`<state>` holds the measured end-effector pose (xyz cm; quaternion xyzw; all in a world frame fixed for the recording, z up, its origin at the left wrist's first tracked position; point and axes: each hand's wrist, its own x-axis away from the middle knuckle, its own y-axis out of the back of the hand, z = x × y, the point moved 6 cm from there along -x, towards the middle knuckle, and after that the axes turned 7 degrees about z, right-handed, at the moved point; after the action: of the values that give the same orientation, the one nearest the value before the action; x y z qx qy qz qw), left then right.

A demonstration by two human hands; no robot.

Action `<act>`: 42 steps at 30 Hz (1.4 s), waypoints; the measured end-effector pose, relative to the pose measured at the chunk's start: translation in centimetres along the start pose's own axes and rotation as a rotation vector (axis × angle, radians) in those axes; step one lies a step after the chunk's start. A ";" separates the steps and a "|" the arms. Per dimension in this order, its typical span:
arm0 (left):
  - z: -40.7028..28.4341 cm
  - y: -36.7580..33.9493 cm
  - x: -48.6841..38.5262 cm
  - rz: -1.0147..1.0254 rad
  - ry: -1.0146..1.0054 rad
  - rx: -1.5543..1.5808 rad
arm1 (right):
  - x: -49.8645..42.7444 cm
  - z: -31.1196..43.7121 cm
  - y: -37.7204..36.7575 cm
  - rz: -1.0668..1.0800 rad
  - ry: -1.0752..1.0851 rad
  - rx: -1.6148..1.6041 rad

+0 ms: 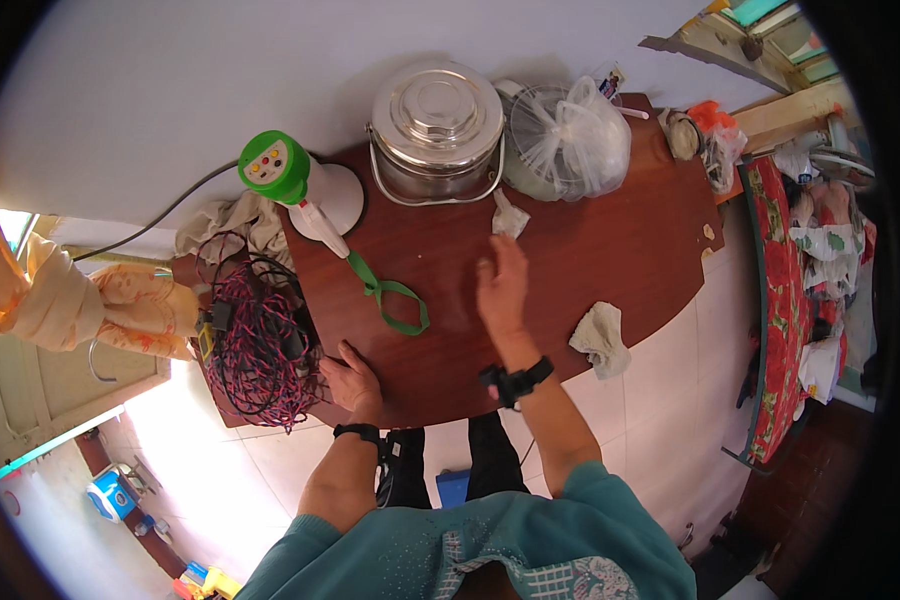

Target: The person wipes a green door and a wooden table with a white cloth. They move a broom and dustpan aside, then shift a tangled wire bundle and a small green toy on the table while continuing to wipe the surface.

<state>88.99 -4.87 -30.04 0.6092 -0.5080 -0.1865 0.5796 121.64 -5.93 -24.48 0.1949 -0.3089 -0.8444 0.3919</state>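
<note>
My left hand (352, 381) rests on the near left edge of the brown wooden tabletop (457, 360), beside a heap of red and black wires. My right hand (504, 283) is over the middle of the top, its fingertips close to a small crumpled whitish piece (510, 217); whether they touch I cannot tell. Nothing shows in either hand. A green and white megaphone (304, 180) stands at the back left, its green strap (405, 289) looped on the wood. To its right are a lidded steel pot (439, 112) and a knotted clear plastic bag (585, 142). A grey-white cloth (602, 341) hangs over the front right edge.
The tangled wires (259, 345) fill the left end, with a bunched cloth (240, 225) behind. A patterned curtain (112, 300) hangs at left. On the right, a table with a red floral cover (776, 315) holds bags and other things. A blue object (452, 487) is on the floor.
</note>
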 end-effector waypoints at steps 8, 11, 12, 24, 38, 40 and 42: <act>-0.1 -0.1 0.0 -0.010 -0.010 -0.002 | -6.8 -7.0 2.5 0.221 0.026 0.150; -0.1 0.0 0.0 -0.023 -0.018 0.006 | -6.7 -6.4 1.3 0.250 0.001 0.046; -0.2 0.0 0.0 -0.030 -0.028 0.006 | -6.4 -5.7 0.5 0.275 0.023 0.022; -0.1 0.0 -0.1 -0.002 -0.011 0.028 | 0.6 -3.3 4.2 0.088 -0.062 -0.371; 0.5 -0.8 -0.5 -0.035 -0.016 -0.010 | 11.7 -15.8 13.9 0.036 -0.222 0.485; 0.5 -0.8 -0.4 -0.024 -0.009 0.006 | 10.2 -14.3 13.0 -0.020 -0.217 0.385; 0.5 -0.8 -0.5 -0.015 -0.010 0.008 | 7.2 -11.2 11.4 -0.039 -0.022 0.341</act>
<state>88.69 -4.92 -31.05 0.6145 -0.5069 -0.1919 0.5732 129.72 -21.43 -25.67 0.2552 -0.4480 -0.7894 0.3331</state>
